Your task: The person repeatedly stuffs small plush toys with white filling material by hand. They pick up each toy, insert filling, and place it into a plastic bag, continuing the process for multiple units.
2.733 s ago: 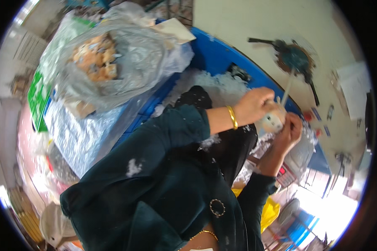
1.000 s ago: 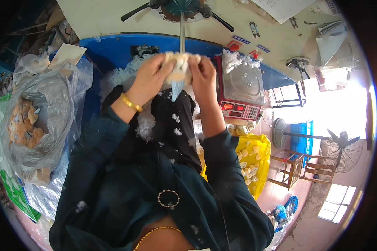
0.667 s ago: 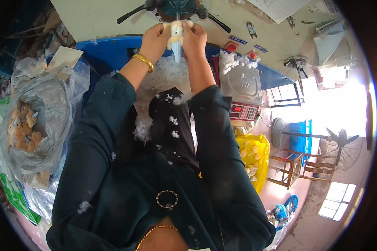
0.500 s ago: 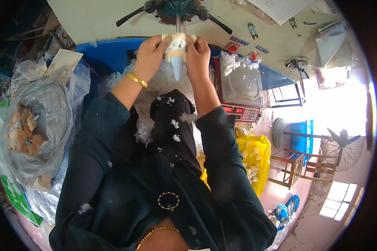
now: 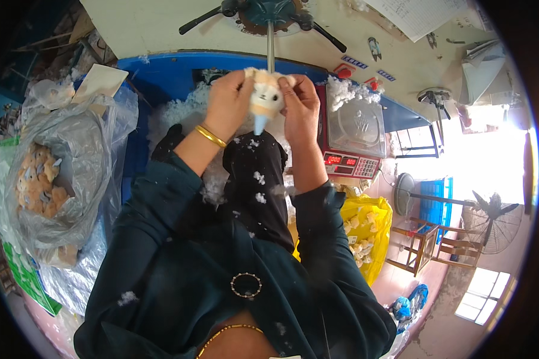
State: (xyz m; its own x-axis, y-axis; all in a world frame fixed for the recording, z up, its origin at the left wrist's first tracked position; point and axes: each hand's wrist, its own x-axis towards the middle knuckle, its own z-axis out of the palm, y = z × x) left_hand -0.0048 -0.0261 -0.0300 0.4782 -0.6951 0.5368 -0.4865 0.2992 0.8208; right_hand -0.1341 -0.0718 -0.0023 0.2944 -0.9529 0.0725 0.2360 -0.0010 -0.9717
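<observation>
A small cream and tan plush toy head (image 5: 268, 96) with dark eyes is held between both my hands. My left hand (image 5: 227, 102) pinches its left side, and my right hand (image 5: 300, 106) grips the right edge with thumb and fingers. A pale blue pointed piece (image 5: 260, 123) hangs from the toy toward my lap. Right above the toy, a thin metal tube (image 5: 270, 48) comes straight down from a dark green machine (image 5: 269, 11). Whether the tube's tip is inside the toy or just behind it, I cannot tell.
White stuffing fluff (image 5: 185, 107) lies in the blue trough (image 5: 139, 78). At left, a clear plastic bag (image 5: 96, 173) holds several tan plush pieces. To the right stand a red scale (image 5: 348, 161) and a yellow bag (image 5: 382, 227) of plush pieces. Clippers (image 5: 374, 49) rest on the table.
Both hands have drawn the toy down from the machine toward my lap, so more of the metal tube shows. The toy's face is plainer to see now. The whole view has shifted slightly.
</observation>
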